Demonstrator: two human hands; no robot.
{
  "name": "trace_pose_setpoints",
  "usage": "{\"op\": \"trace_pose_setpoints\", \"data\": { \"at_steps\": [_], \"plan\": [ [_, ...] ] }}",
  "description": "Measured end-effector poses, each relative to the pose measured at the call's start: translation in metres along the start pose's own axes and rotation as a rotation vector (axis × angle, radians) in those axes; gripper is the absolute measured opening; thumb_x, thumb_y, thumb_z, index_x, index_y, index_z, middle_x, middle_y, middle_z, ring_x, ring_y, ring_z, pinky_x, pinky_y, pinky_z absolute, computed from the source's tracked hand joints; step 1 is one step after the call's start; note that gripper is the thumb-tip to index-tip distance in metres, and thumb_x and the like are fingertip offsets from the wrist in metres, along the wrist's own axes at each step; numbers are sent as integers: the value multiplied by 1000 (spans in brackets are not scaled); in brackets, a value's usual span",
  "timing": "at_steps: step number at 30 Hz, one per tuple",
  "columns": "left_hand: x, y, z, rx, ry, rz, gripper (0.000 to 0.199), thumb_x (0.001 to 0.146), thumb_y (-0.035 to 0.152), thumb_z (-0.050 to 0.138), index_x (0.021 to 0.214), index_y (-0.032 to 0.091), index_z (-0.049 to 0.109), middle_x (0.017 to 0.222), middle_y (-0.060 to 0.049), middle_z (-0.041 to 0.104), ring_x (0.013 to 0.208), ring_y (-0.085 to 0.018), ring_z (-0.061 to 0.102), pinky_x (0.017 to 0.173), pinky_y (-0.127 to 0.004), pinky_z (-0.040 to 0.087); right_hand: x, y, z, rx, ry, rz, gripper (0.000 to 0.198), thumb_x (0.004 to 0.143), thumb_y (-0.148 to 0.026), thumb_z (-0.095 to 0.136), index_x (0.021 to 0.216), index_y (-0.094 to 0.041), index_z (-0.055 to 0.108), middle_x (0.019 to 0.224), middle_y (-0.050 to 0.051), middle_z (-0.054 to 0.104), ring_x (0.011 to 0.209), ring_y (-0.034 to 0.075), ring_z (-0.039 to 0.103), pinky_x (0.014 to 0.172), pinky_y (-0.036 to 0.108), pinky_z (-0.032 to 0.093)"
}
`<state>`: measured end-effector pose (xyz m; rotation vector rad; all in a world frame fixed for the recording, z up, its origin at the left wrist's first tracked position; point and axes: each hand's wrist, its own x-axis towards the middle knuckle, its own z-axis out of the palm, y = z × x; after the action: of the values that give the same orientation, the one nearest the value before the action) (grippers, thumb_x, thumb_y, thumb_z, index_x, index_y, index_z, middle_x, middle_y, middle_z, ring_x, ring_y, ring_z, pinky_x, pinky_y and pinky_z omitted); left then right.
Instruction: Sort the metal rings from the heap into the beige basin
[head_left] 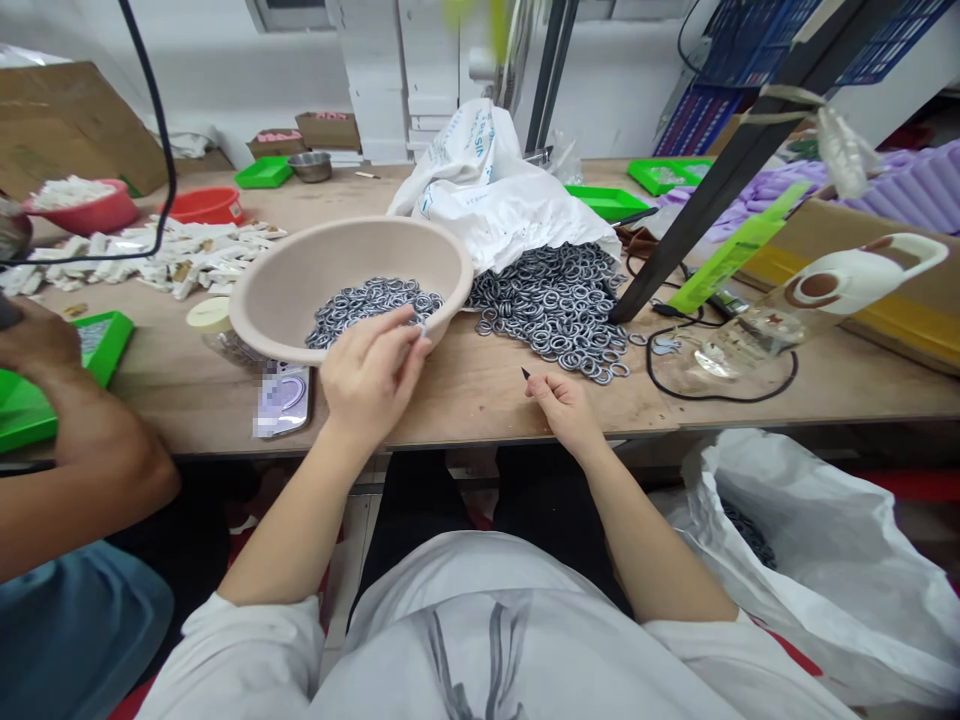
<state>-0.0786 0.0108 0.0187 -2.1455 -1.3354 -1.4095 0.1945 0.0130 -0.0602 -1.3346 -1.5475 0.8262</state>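
My left hand (371, 375) is at the near rim of a beige plastic basin (262, 270), its fingertips pinched together. A small greyish bit shows at those fingertips, too small to name. Inside the basin lies a heap of grey rings (367, 300). To the right, my right hand (566, 408) is closed around a small tool with a dark pointed tip (526, 374); the rest of the tool is hidden in the fist. Beyond that hand, a pile of loose grey rings (555, 310) spills from a white woven sack (495, 210) onto the wooden table (465, 400).
Left of the basin are a lidded jar (221, 330), a phone (283, 400) and a co-worker's arm (90, 450) by a green tray (112, 350). A dark slanted post (690, 190), a clear bottle (795, 310) and a black cable (720, 398) stand or lie right.
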Motion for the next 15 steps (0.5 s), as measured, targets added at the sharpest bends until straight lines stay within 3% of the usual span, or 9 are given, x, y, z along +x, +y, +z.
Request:
{"op": "trace_pose_setpoints", "data": {
  "at_steps": [5, 8, 11, 15],
  "plan": [
    [14, -15, 0, 180, -27, -139, 24, 90, 28, 58, 112, 20, 64, 122, -15, 71, 121, -30, 60, 105, -49, 43, 0, 0, 0, -1, -3, 2, 48, 86, -63, 55, 69, -18, 63, 63, 1, 56, 65, 17, 50, 64, 30, 38],
    [2, -9, 7, 94, -56, -6, 20, 89, 24, 57, 107, 19, 66, 121, -13, 72, 117, -28, 63, 105, -48, 44, 0, 1, 0, -5, -8, 0, 47, 87, -62, 55, 69, -19, 63, 65, 2, 57, 67, 17, 52, 64, 30, 38],
    [-18, 1, 19, 3, -164, 172, 16, 89, 22, 57, 100, 21, 69, 110, -9, 76, 106, -25, 68, 105, -47, 44, 1, 2, 0, -8, -12, 2, 46, 87, -60, 54, 70, -18, 63, 66, 2, 57, 68, 17, 52, 65, 29, 39],
    [-41, 12, 37, -22, -327, 252, 20, 94, 22, 53, 98, 19, 72, 105, -7, 78, 101, -23, 70, 109, -46, 42, 0, 0, 0, -7, -14, 6, 46, 87, -60, 54, 69, -18, 62, 66, 1, 56, 67, 16, 51, 65, 28, 38]
  ]
}}
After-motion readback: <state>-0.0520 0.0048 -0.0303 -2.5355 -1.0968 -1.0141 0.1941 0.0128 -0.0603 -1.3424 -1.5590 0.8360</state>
